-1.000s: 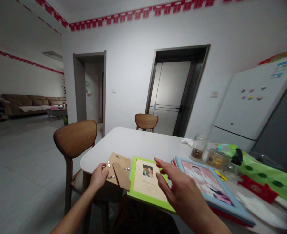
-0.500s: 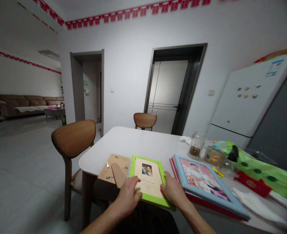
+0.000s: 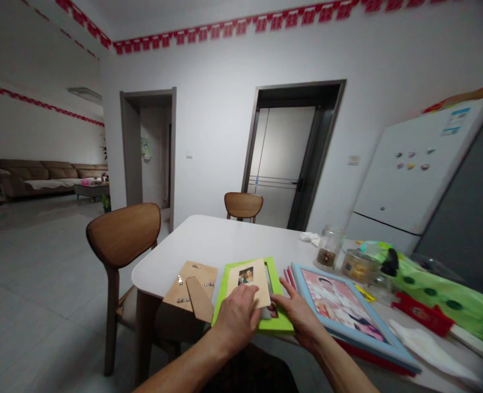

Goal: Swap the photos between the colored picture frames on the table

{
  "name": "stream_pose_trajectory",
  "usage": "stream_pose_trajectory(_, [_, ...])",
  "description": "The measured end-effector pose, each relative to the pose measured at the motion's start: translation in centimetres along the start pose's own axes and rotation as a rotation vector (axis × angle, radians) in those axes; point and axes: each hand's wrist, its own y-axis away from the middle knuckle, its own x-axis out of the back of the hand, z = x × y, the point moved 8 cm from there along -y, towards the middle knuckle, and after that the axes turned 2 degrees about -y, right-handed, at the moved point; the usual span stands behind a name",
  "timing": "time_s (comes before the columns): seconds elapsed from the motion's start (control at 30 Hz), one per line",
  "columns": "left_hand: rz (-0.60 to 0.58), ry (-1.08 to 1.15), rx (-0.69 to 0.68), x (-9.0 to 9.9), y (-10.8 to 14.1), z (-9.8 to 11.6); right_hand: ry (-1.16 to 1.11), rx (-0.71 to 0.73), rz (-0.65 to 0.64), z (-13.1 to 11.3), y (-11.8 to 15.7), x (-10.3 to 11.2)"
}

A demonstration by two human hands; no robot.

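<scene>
A cream photo card [image 3: 234, 274] with a small printed picture is tilted and lifted partly out of the green picture frame [image 3: 280, 323]. My left hand [image 3: 238, 315] grips the card near its lower edge, its fingers lying over the front. With the thumb over its right side, my right hand [image 3: 301, 316] holds the frame. Inside the frame, beside the card, a strip of darker picture shows; most of it is hidden. Left of the frame lies a wooden backing board [image 3: 186, 274] with metal clips and a stand leg [image 3: 199, 299].
Right of the frame, a light-blue picture frame [image 3: 389, 357] rests on red items. Beyond it stand a glass jar [image 3: 329, 248], a container [image 3: 360, 265] of yellowish food and a green bag [image 3: 438, 292]. Wooden chairs [image 3: 124, 234] surround the white table [image 3: 225, 237].
My left hand has moved right and up over the card, which has risen and tilted out of the green frame. My right hand stays at the frame's right side.
</scene>
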Motion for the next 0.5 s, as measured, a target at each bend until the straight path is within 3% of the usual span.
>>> stream_pose_trajectory(0.13, [0.122,-0.029,0.049,2.4,-0.2,-1.5,0.192,0.043,0.016,0.4,-1.1,1.2])
stream_pose_trajectory(0.33, [0.336,0.063,0.441,6.7,2.2,-7.9,1.051,0.210,0.133,0.5,-2.6,2.8])
stream_pose_trajectory(0.4, [0.325,0.113,0.544,6.7,3.6,-9.8,1.249,0.280,0.134,0.6,-2.5,2.5])
stream_pose_trajectory(0.5, [0.198,0.212,0.687,5.1,5.4,-12.3,1.423,0.287,0.068,1.6,-2.3,2.0])
